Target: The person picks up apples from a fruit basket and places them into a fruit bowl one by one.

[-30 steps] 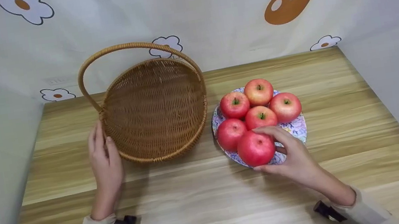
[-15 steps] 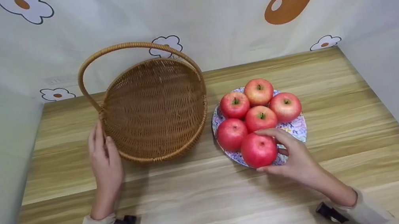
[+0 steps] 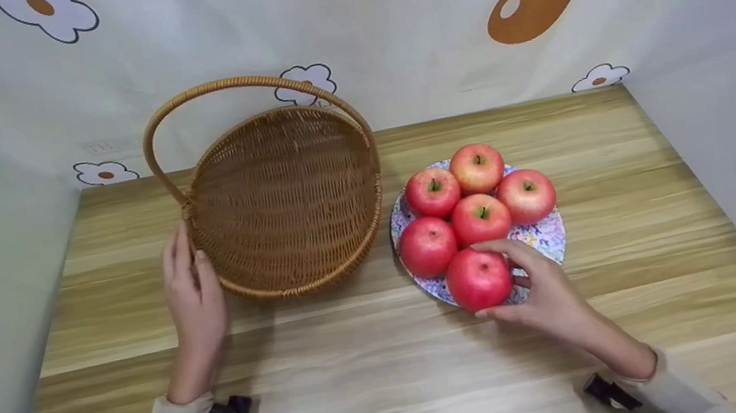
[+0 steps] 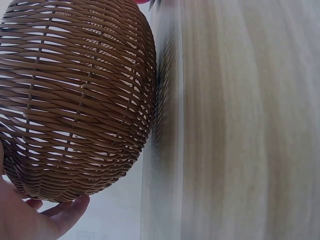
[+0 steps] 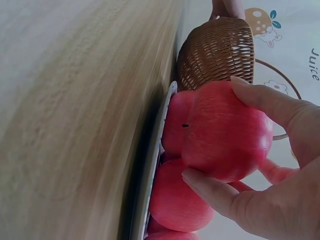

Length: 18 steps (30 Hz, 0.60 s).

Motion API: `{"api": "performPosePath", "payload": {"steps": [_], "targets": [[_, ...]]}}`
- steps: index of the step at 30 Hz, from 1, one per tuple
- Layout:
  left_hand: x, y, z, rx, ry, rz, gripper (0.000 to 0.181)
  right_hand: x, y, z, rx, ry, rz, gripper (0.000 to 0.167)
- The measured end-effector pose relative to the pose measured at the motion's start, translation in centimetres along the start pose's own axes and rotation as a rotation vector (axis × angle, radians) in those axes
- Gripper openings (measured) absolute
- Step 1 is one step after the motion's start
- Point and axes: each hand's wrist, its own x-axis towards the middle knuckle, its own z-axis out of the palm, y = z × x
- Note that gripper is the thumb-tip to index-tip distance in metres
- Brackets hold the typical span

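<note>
My right hand [image 3: 545, 291] holds a red apple [image 3: 478, 279], fingers and thumb around its sides, over the near edge of a floral plate [image 3: 544, 239]. Several more red apples [image 3: 481, 218] sit on that plate behind it. In the right wrist view the held apple [image 5: 227, 132] appears slightly above the plate, in front of the others. My left hand [image 3: 194, 300] rests against the left side of a brown wicker basket [image 3: 286, 204], fingers lying along its wall. The left wrist view shows fingertips [image 4: 72, 215] touching the weave.
An arched handle [image 3: 230, 84] rises over the basket. The light wooden table [image 3: 352, 386] ends at a pale printed cloth backdrop [image 3: 416, 44], with similar walls left and right. The basket stands left of the plate, a narrow gap between them.
My right hand and the apple in it have shifted slightly toward me and to the right. The left hand, basket and other apples look unmoved.
</note>
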Motion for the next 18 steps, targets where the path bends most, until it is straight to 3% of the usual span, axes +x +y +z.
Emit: {"api": "performPosePath", "payload": {"steps": [18], "targets": [[0.09, -0.3, 0.11, 0.005, 0.006, 0.008, 0.051, -0.23, 0.72, 0.1, -0.018, -0.025, 0.029, 0.076]]}}
